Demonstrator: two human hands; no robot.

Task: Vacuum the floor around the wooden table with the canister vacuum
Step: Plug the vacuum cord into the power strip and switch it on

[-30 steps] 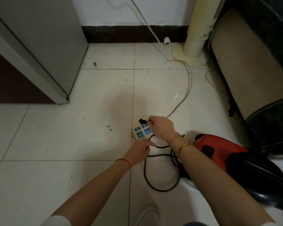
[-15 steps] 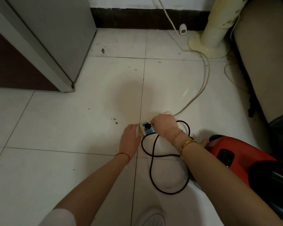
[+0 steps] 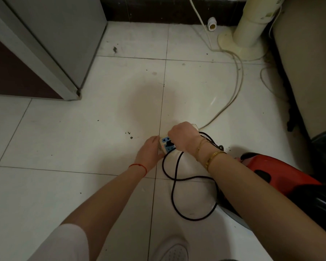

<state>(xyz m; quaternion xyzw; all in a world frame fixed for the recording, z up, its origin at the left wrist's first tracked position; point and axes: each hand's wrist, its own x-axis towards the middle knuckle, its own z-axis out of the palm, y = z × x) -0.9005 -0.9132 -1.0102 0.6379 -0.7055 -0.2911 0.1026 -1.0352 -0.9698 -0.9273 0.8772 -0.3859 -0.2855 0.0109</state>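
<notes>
Head view
Floor: white tiles (image 3: 94,140) with dark specks, filling most of the frame.
Strip: a small power strip (image 3: 166,145) with blue sockets lies on the floor just right of centre; a red light shows on its near edge.
Plug: a black plug (image 3: 170,143) sits in the strip's middle socket.
Left hand: the left hand (image 3: 149,151) rests flat against the strip's left side, fingers straight and together, pressing it down; a red string circles the wrist.
Right hand: the right hand (image 3: 183,137) is over the strip's right end, fingers curled down toward the plug; the fingertips are hidden, so I cannot tell whether they clamp it. Gold bracelets ring the wrist.
Black cord: a black cord (image 3: 174,187) runs from the plug, loops on the floor below the hands and passes under the right forearm toward the vacuum.
Vacuum: the red and black vacuum (image 3: 279,176) sits on the floor at lower right, partly behind the right arm.
White cord: a white cord (image 3: 237,85) leads from the strip up and right, to the fan base.
Fan: a cream tower fan (image 3: 252,32) stands at upper right.
Cabinet: a grey cabinet (image 3: 51,34) fills the upper left.
Shoe: a white shoe (image 3: 174,251) shows at the bottom edge.
</notes>
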